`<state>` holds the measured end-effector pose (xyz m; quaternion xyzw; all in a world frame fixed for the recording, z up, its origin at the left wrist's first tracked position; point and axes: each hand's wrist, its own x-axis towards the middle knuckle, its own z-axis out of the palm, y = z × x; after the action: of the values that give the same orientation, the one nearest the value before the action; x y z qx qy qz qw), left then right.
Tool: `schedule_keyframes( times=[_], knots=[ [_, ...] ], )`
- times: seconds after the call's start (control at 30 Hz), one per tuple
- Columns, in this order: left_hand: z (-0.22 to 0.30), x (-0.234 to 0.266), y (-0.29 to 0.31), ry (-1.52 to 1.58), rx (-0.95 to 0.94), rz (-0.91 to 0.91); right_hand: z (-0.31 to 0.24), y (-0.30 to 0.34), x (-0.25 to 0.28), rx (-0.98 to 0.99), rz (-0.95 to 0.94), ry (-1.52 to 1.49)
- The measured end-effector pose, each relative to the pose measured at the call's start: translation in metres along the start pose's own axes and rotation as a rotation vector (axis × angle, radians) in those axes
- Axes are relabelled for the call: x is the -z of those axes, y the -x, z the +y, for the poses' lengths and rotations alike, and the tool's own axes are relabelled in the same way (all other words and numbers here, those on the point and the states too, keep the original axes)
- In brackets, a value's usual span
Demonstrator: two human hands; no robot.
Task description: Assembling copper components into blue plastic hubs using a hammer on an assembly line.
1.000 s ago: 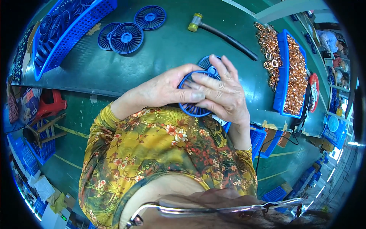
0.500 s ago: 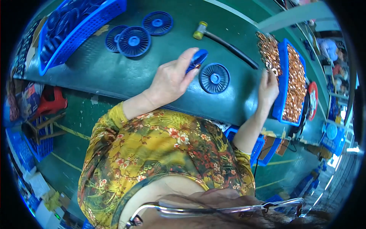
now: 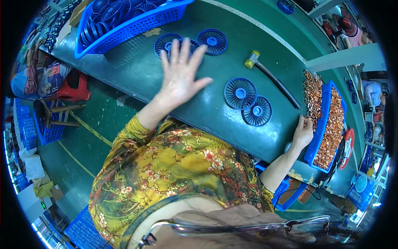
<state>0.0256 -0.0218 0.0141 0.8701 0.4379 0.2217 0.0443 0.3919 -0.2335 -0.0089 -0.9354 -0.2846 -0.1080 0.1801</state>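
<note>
My left hand [image 3: 179,79] reaches over the table with its fingers spread and nothing in them. Beneath its fingertips lie blue ribbed round plastic discs: one disc [image 3: 164,45] shows beside them, and another is mostly covered by the hand. A further disc [image 3: 212,41] lies just to their right. Closer to the middle, a blue disc [image 3: 240,93] overlaps a second disc [image 3: 257,111]. At the right, my right hand [image 3: 304,133] has thumb and fingers pinched together at the near end of a loose pile of copper-coloured rings [image 3: 313,93]; whatever is between them is too small to make out.
A mallet [image 3: 273,76] with yellow-green head and black handle lies on the green table [image 3: 199,99]. A blue bin [image 3: 329,124] full of copper-coloured rings stands at the right. A blue basket [image 3: 137,35] of discs is at the far left, a red stool [image 3: 74,87] below it.
My left hand has put its disc down overlapping the middle one, opened, and moved left to the other discs. My right hand stays pinched by the ring pile. The whole view has shifted.
</note>
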Motion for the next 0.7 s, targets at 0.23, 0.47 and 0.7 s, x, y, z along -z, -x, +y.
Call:
schedule_keyframes(
  times=[0.23,0.47,0.7],
  knots=[
    [-0.055,-0.020,-0.032,-0.043,-0.118,0.026,-0.009,0.000,0.006,-0.018,0.072,-0.005],
    [-0.062,-0.043,-0.075,0.056,-0.303,0.107,-0.043,0.024,0.012,0.329,0.227,-0.486],
    [-0.048,-0.031,-0.068,0.275,-0.358,0.447,-0.101,0.057,0.027,0.521,0.209,-0.713]
  ],
)
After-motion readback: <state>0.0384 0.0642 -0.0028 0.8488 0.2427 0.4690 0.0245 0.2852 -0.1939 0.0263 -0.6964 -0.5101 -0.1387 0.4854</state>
